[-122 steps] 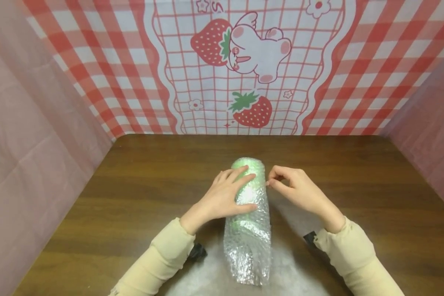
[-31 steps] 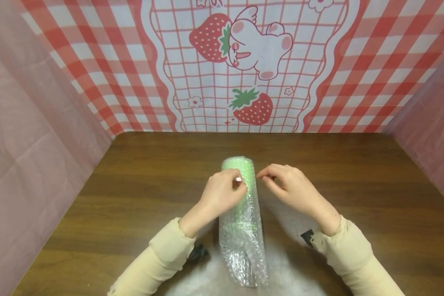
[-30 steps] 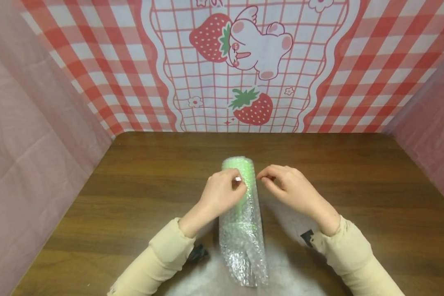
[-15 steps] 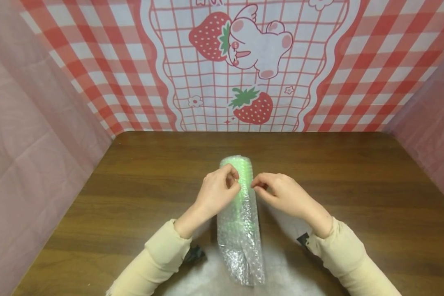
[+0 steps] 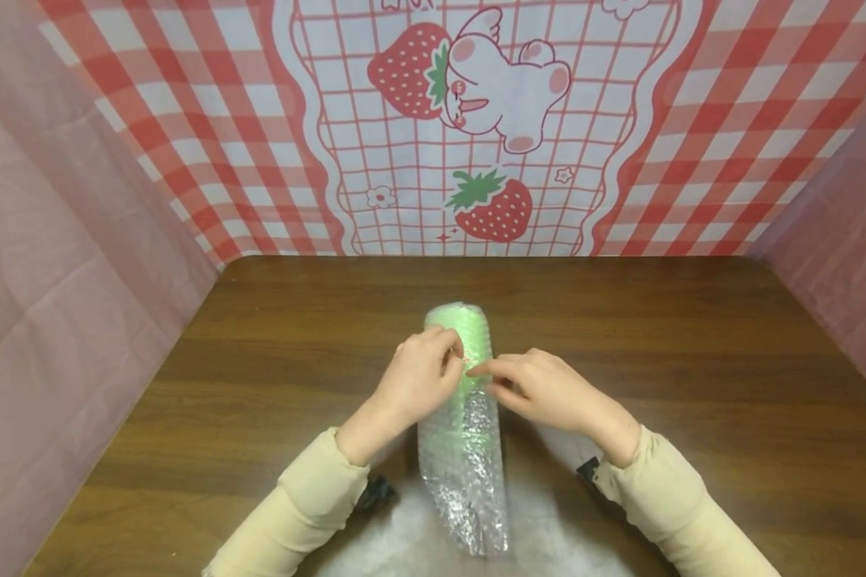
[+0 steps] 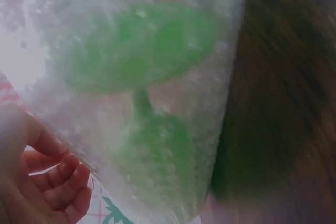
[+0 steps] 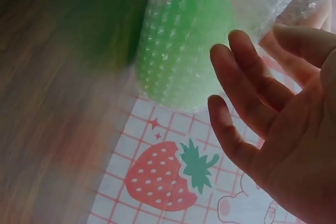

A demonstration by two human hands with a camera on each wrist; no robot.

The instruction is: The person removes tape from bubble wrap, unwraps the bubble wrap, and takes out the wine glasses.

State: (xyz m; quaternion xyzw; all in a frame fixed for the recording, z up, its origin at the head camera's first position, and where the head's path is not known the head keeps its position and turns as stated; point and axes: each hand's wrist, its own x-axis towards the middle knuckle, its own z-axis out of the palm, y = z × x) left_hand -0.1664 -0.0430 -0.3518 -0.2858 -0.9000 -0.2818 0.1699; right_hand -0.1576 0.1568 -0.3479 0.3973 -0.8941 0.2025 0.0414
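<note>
A bubble-wrapped bundle (image 5: 462,449) stretches from the middle of the table toward the front. Through the wrap shows a green stemmed cup (image 6: 142,51), its round foot, thin stem and bowl visible in the left wrist view. My left hand (image 5: 418,369) is at the bundle's left side, fingers bent, thumb and index finger close around a small whitish piece (image 5: 466,362) on the wrap, too small to identify. From the right, my right hand (image 5: 548,393) reaches over with its index finger extended to that piece; in the right wrist view its fingers (image 7: 247,87) are spread and hold nothing.
The brown wooden table (image 5: 260,385) ends at a red-and-white checked cloth (image 5: 260,120) with strawberries behind. Pink drapes (image 5: 65,240) hang at both sides. A pale glare covers the near table area. Dark pieces (image 5: 375,494) sit by both sleeves.
The bundle has turned and shifted slightly left. My right hand has moved left, its index finger now stretched over the wrap to my left fingertips. Earlier my left hand lay flat on the bundle.
</note>
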